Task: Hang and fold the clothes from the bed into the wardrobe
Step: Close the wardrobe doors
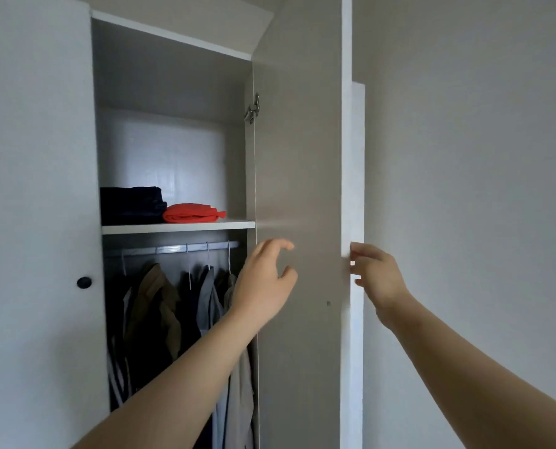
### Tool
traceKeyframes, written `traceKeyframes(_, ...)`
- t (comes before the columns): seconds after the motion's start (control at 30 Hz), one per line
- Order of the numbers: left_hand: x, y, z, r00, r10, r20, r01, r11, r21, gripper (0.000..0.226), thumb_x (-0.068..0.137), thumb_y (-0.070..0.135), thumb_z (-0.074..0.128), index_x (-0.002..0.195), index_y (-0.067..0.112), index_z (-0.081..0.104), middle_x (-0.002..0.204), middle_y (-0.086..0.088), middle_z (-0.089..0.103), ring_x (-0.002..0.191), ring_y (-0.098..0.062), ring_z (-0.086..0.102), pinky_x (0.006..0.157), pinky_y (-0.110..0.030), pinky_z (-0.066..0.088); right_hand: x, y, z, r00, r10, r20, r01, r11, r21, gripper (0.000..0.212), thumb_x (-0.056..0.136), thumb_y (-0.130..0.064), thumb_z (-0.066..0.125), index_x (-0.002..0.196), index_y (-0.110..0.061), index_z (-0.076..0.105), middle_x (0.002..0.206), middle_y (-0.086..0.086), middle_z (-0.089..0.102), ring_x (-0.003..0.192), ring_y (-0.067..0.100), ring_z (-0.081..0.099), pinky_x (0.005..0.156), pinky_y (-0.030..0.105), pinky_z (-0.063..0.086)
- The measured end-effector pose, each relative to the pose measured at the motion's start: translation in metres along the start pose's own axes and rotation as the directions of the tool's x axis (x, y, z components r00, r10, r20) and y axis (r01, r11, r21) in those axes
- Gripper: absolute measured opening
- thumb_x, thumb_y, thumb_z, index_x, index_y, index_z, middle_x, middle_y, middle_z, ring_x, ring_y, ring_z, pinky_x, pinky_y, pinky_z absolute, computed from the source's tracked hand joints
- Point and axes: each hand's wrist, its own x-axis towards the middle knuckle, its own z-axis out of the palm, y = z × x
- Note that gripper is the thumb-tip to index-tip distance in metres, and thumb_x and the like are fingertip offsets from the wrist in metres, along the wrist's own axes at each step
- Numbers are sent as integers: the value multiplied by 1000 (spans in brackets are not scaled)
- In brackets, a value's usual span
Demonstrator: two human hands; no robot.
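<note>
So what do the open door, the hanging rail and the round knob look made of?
The open door is probably laminated board: matt beige-grey face, white edge strip. The hanging rail looks like metal, a pale tube with a sheen. The round knob is dull black; plastic or painted wood, can't tell.

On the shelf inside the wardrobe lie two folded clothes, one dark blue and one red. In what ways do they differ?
The dark blue pile is tall and bulky, while the red garment is low and flat. The dark blue pile sits at the left end of the shelf, and the red garment sits to its right, near the middle. Both are folded and lie on the same shelf.
</note>
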Motion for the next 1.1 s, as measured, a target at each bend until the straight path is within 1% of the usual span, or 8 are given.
traceKeyframes(0.1,-6,-11,-14,998,-20,-56,21,1000,19,33,84,7,56,113,21,58,114,6,53,100,-10,52,80,-21,37,-7,-6,14,994,-34,108,31,999,27,46,85,8,32,77,-25,63,81,-10,66,75,12,60,71,24,43)
traceKeyframes(0.37,-26,-42,-72,980,-90,-180,113,986,123,32,86,8,54,115,22,57,110,10,54,90,-10,53,79,-25,42,-18,-13,77,924,-66,376,79,997,-18,32,92,-1,41,100,-19,67,110,-7,63,85,8,59,70,10,43)
traceKeyframes(0.47,-31,-58,-98,974,-106,-199,140,976,165,32,88,9,52,117,20,56,113,8,56,105,-10,55,89,-30,47,-20,-1,112,906,-7,424,116,966,-233,27,95,-8,42,104,-12,67,106,3,66,85,14,58,78,22,47)
traceKeyframes(0.57,-33,-77,-127,968,-101,-229,153,962,224,32,89,9,52,119,19,55,119,7,56,108,-4,51,92,-26,44,-22,7,148,859,74,507,210,852,-479,27,94,-11,40,84,-9,65,87,6,64,69,16,56,61,23,44)
traceKeyframes(0.63,-36,-87,-143,967,-97,-236,159,952,260,33,89,8,52,120,18,55,121,6,55,103,-1,47,87,-20,39,-22,9,168,840,93,535,251,807,-534,26,91,-6,39,86,-10,65,90,8,63,70,16,53,56,19,40)
traceKeyframes(0.73,-39,-106,-166,967,-103,-234,180,926,333,34,90,10,52,123,17,53,122,5,53,98,-4,48,80,-17,36,-22,9,196,811,36,584,349,772,-532,32,90,1,40,106,-7,67,108,8,65,85,16,56,59,12,41)
traceKeyframes(0.93,-37,-162,-200,980,-158,-118,197,809,554,42,91,16,49,132,18,42,131,5,47,101,-14,54,78,-19,40,-17,20,264,804,-54,592,424,751,-507,19,92,-6,47,101,-11,64,101,1,62,82,14,56,72,20,50)
traceKeyframes(1.1,-22,-211,-221,976,-216,-41,188,719,669,52,89,19,49,138,17,32,140,7,34,126,-14,37,96,-23,34,0,31,322,812,-46,582,457,669,-586,22,91,-3,42,98,-12,61,103,5,64,85,21,59,76,29,49)
